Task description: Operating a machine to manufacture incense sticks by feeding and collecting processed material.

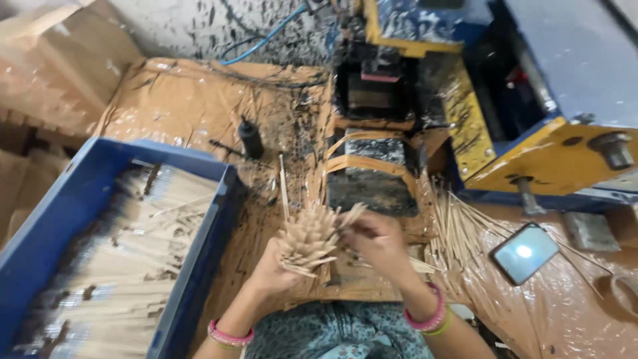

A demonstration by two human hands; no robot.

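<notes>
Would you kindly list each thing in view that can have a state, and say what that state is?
left hand: closed around a bundle of thin sticks, ends fanned upward.
right hand: at the bundle's right side, blurred; fingers on the sticks.
blue crate: filled with pale sticks lying flat.
phone: lying face up, screen lit.
loose sticks: scattered on the table, right of the hands.

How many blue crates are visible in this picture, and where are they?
1. The blue crate stands at the left of the work surface, filled with thin sticks, beside the left hand, which holds a bundle of sticks. Others may lie outside the view.
</notes>
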